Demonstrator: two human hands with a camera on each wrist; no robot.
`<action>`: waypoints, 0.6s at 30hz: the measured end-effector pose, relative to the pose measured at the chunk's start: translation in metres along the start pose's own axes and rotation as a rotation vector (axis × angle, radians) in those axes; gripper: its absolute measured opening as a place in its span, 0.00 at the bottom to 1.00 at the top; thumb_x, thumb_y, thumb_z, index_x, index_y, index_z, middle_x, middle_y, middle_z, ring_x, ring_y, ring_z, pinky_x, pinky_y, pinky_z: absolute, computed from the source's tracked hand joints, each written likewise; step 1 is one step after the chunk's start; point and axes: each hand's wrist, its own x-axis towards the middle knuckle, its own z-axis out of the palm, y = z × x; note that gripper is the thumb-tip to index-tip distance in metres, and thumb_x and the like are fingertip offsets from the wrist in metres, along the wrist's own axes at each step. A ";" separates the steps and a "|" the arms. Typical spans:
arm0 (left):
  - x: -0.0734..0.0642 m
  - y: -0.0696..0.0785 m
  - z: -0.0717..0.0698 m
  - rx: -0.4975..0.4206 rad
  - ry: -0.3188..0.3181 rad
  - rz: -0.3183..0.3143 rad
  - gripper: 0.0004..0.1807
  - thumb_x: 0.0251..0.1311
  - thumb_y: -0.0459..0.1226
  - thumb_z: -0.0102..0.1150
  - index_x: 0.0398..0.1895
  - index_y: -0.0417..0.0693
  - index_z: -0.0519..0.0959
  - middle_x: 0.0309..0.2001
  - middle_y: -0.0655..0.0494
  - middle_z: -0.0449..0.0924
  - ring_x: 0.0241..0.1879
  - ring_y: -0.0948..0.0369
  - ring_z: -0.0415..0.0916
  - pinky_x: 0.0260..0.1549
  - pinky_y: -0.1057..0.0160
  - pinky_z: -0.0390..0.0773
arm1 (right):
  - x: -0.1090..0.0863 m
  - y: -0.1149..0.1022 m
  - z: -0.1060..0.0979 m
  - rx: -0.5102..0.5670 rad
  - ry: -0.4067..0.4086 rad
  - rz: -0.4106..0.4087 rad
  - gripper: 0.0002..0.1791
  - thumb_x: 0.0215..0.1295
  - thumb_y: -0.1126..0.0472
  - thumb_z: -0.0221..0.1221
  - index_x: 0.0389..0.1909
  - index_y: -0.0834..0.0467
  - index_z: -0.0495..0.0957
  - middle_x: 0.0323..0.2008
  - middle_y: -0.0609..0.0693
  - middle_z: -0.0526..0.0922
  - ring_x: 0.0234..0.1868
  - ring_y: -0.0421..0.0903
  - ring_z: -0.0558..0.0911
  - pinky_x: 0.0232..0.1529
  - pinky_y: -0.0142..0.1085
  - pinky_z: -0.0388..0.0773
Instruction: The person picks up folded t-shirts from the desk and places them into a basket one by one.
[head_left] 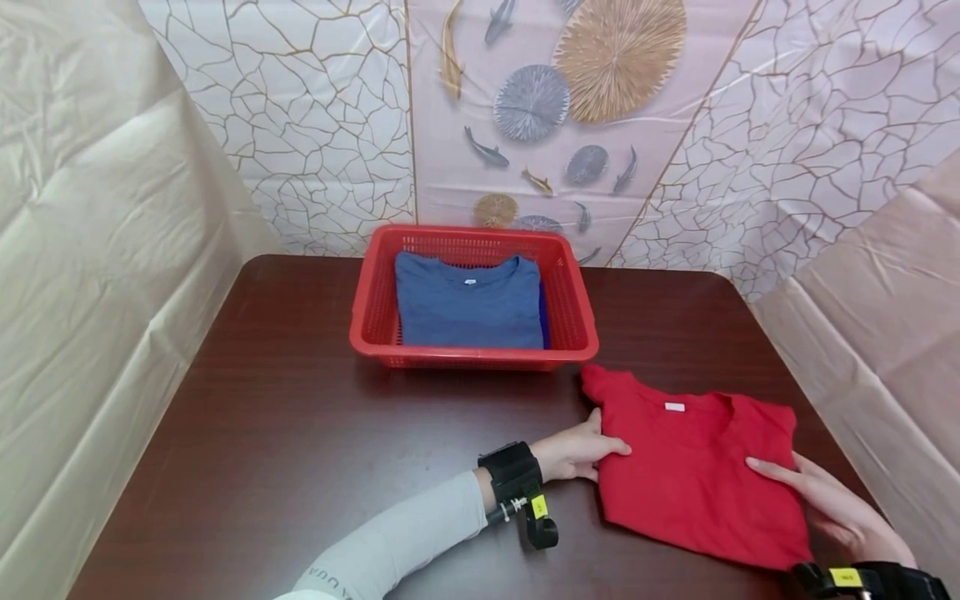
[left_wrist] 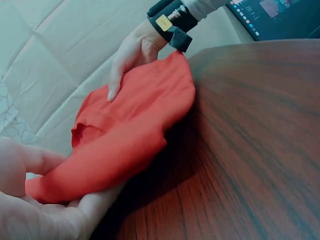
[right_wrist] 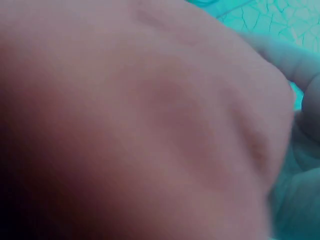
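Observation:
A folded red T-shirt (head_left: 697, 475) with a white neck label is held by both hands at the right of the table. My left hand (head_left: 577, 450) grips its left edge, thumb on top and fingers underneath. The right edge is pinched by my right hand (head_left: 840, 508), whose thumb lies on the cloth while the other fingers are hidden below. In the left wrist view the red T-shirt (left_wrist: 130, 125) is lifted off the tabletop between the two hands. The right wrist view is mostly filled by the blurred right hand (right_wrist: 175, 120).
A red plastic basket (head_left: 480, 358) stands at the back middle of the dark wooden table (head_left: 300, 433). Inside lies a folded blue-grey T-shirt (head_left: 468, 308), with a darker blue edge (head_left: 544, 317) showing beside it. Draped cloth (head_left: 97, 250) hangs around the table.

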 end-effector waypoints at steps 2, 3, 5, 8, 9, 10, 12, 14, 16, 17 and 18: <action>0.001 -0.001 -0.001 -0.027 -0.012 -0.008 0.47 0.57 0.32 0.53 0.74 0.53 0.37 0.68 0.49 0.51 0.53 0.51 0.68 0.55 0.38 0.67 | 0.001 0.001 0.003 -0.015 0.063 0.014 0.28 0.70 0.51 0.45 0.65 0.48 0.44 0.43 0.39 0.79 0.48 0.46 0.77 0.49 0.45 0.78; 0.001 -0.001 -0.001 -0.030 -0.017 -0.007 0.47 0.57 0.31 0.53 0.74 0.54 0.37 0.68 0.49 0.50 0.53 0.51 0.68 0.55 0.38 0.67 | 0.001 0.001 0.003 -0.020 0.081 0.017 0.34 0.69 0.50 0.46 0.67 0.51 0.39 0.42 0.39 0.78 0.48 0.46 0.77 0.48 0.45 0.78; 0.000 0.000 0.000 -0.024 -0.032 0.004 0.47 0.57 0.31 0.52 0.74 0.54 0.37 0.68 0.50 0.50 0.53 0.51 0.69 0.55 0.38 0.67 | 0.001 0.002 0.005 -0.019 0.122 0.029 0.40 0.68 0.50 0.48 0.69 0.55 0.33 0.41 0.38 0.78 0.47 0.45 0.77 0.48 0.45 0.78; -0.001 0.003 0.001 -0.008 -0.054 0.030 0.45 0.57 0.30 0.51 0.73 0.57 0.39 0.66 0.51 0.54 0.50 0.51 0.70 0.54 0.38 0.68 | -0.005 0.002 0.008 0.018 0.127 0.017 0.36 0.69 0.51 0.47 0.69 0.48 0.37 0.42 0.37 0.78 0.47 0.44 0.77 0.48 0.45 0.78; -0.002 0.005 0.002 -0.003 -0.062 0.038 0.45 0.57 0.30 0.51 0.73 0.57 0.40 0.65 0.51 0.56 0.50 0.52 0.71 0.53 0.38 0.69 | -0.007 0.002 0.008 0.041 0.122 0.007 0.32 0.69 0.51 0.47 0.67 0.45 0.41 0.42 0.37 0.78 0.47 0.44 0.77 0.48 0.44 0.78; -0.003 0.007 0.003 0.004 -0.069 0.048 0.44 0.57 0.30 0.51 0.73 0.58 0.41 0.63 0.52 0.57 0.49 0.52 0.71 0.53 0.39 0.69 | -0.010 0.001 0.009 0.066 0.124 0.000 0.27 0.69 0.52 0.47 0.64 0.42 0.46 0.42 0.36 0.79 0.47 0.44 0.77 0.48 0.44 0.79; -0.005 0.011 0.004 0.013 -0.081 0.063 0.43 0.57 0.30 0.51 0.73 0.59 0.43 0.61 0.53 0.60 0.48 0.53 0.72 0.52 0.39 0.70 | -0.016 0.000 0.010 0.112 0.113 -0.021 0.20 0.70 0.53 0.46 0.58 0.39 0.51 0.42 0.37 0.80 0.47 0.44 0.78 0.47 0.44 0.79; -0.007 0.016 0.004 0.023 -0.098 0.081 0.42 0.58 0.30 0.50 0.72 0.59 0.43 0.60 0.54 0.61 0.47 0.54 0.72 0.52 0.40 0.71 | -0.022 -0.002 0.010 0.129 0.125 -0.041 0.16 0.70 0.54 0.46 0.54 0.38 0.54 0.41 0.37 0.81 0.46 0.44 0.79 0.45 0.44 0.80; -0.009 0.020 0.005 0.034 -0.113 0.095 0.42 0.58 0.31 0.51 0.72 0.60 0.43 0.59 0.55 0.61 0.47 0.55 0.73 0.51 0.40 0.71 | -0.026 -0.005 0.011 0.132 0.141 -0.056 0.16 0.70 0.54 0.46 0.53 0.37 0.54 0.40 0.36 0.81 0.44 0.44 0.79 0.43 0.43 0.80; -0.011 0.023 0.005 0.039 -0.121 0.103 0.42 0.58 0.31 0.51 0.72 0.61 0.44 0.59 0.56 0.62 0.47 0.55 0.73 0.51 0.40 0.72 | -0.029 -0.006 0.011 0.129 0.150 -0.063 0.16 0.70 0.54 0.47 0.53 0.37 0.55 0.40 0.36 0.81 0.44 0.44 0.79 0.43 0.43 0.81; -0.012 0.025 0.005 0.044 -0.130 0.111 0.42 0.58 0.31 0.51 0.72 0.61 0.44 0.59 0.56 0.62 0.47 0.56 0.73 0.51 0.40 0.72 | -0.030 -0.007 0.011 0.133 0.157 -0.073 0.17 0.69 0.54 0.47 0.53 0.36 0.55 0.39 0.35 0.81 0.43 0.44 0.79 0.42 0.42 0.81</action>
